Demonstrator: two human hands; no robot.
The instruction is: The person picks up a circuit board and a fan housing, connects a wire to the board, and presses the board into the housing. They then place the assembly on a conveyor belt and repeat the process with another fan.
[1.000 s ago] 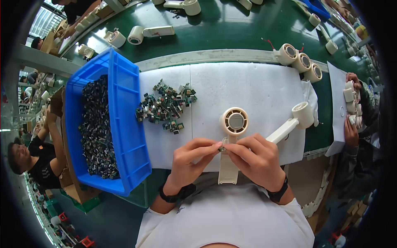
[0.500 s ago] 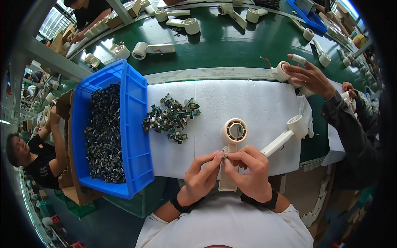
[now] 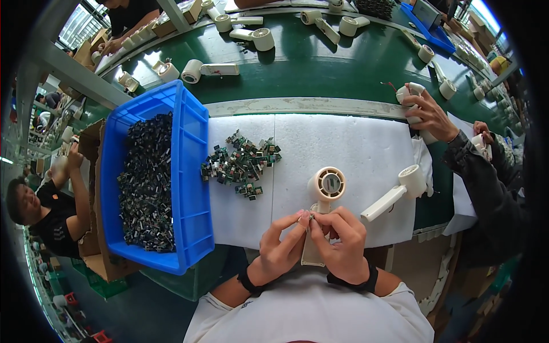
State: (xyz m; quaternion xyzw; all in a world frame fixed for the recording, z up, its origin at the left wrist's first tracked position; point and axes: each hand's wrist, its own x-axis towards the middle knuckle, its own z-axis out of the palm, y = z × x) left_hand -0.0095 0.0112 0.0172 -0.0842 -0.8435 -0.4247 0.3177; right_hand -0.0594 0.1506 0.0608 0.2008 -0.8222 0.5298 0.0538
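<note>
A white handheld fan [image 3: 330, 183] lies in front of me, its round head pointing away and its open handle [image 3: 312, 251] running back under my hands. Over the top of that handle, my left hand [image 3: 280, 246] and my right hand [image 3: 343, 243] meet in a pinch. Between their fingertips is a small circuit board [image 3: 311, 216], mostly covered, so its details are hidden. A second white fan [image 3: 392, 197] rests to the right of my right hand. Left of the fan is a loose pile of small green circuit boards [image 3: 243, 163].
A blue crate [image 3: 193, 188] full of circuit boards [image 3: 146, 188] stands at the left on the white foam mat [image 3: 291, 137]. Beyond a pale rail [image 3: 303, 106], the green conveyor [image 3: 297, 74] carries several white fans. At the right, a co-worker's hand [image 3: 434, 117] holds a fan part.
My hands keep their pinch over the fan handle, with only slight finger movement. The co-worker's hand at the right has closed around a fan piece by the rail.
</note>
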